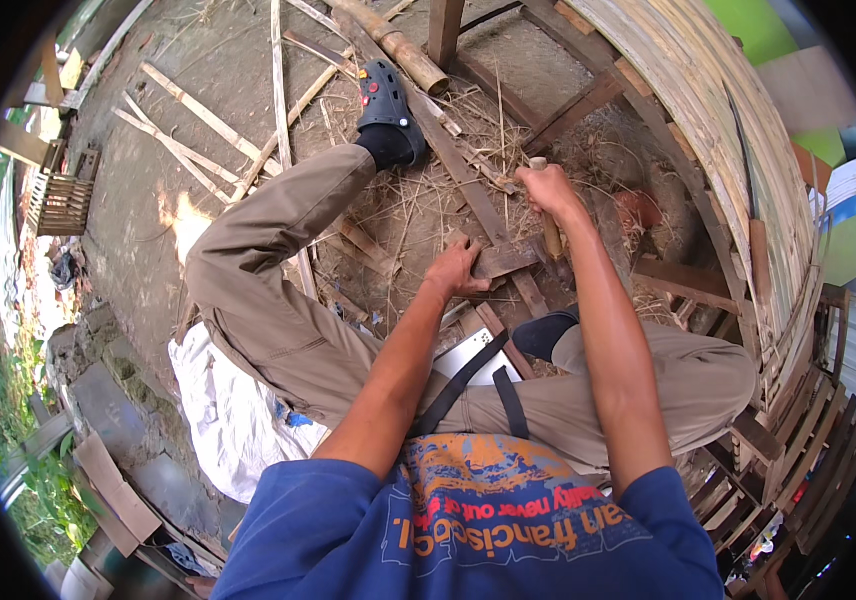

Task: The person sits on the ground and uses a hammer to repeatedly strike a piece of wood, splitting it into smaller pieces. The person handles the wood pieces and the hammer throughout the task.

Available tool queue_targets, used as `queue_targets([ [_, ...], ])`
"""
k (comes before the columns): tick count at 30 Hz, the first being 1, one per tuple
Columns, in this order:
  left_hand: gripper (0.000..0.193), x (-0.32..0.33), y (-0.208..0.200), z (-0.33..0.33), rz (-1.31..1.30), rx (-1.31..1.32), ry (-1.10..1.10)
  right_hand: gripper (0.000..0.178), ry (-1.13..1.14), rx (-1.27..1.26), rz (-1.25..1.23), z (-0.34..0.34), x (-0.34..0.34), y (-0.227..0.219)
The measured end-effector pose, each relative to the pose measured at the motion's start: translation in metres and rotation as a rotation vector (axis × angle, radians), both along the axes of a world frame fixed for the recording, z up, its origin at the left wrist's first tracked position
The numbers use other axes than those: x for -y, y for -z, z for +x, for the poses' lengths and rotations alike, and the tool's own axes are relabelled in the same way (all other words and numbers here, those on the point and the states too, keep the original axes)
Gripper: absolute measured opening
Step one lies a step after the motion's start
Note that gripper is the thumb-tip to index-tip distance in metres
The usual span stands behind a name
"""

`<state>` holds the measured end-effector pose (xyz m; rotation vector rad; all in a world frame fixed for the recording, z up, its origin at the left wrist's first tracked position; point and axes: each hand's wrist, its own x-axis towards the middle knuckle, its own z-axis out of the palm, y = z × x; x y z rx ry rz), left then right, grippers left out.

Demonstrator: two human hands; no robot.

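Observation:
My left hand [455,268] grips one end of a short, dark wooden block [508,262], with the thumb along its near side. The block lies across a long, narrow plank [470,190] that runs away from me over the ground. To the right, my right hand [548,190] is closed round the pale wooden handle [553,242] of a tool. The handle's butt sticks out above the fist, and its lower end is beside the block's right end. A dark part shows there, too unclear to tell the tool's kind.
White phone [470,352] lies between my legs, near dark straps. My left foot wears a dark clog [388,105]. Bamboo strips [198,100], a bamboo pole [403,50] and straw litter the ground. Wooden framing [683,283] and a bamboo panel [738,120] stand right; white sack [223,420], left.

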<state>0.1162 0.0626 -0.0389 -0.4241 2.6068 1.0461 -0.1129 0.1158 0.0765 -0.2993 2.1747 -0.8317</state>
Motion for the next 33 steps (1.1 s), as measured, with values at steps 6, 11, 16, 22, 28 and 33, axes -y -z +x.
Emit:
queue_targets([
  [6,0.068,0.014,-0.008,-0.006,0.012,0.128,0.057,0.028,0.063,-0.276,-0.122,0.007,-0.006,0.018],
  [11,0.069,0.035,-0.012,0.016,0.122,0.183,-0.042,0.026,0.166,0.08,-0.238,0.037,0.003,-0.018],
  [16,0.058,0.103,-0.053,0.002,-0.002,0.336,0.225,0.028,0.047,0.316,-0.176,0.034,-0.001,-0.044],
  [22,0.058,0.186,-0.055,0.036,-0.181,0.712,0.386,0.029,-0.032,0.266,-0.142,0.024,-0.008,-0.043],
  [28,0.067,0.138,-0.03,0.043,-0.299,0.476,0.341,0.027,0.004,0.278,-0.16,0.022,-0.017,-0.019],
  [33,0.07,0.072,-0.028,-0.01,-0.28,0.185,0.272,0.023,0.03,0.316,-0.207,0.038,-0.021,-0.005],
])
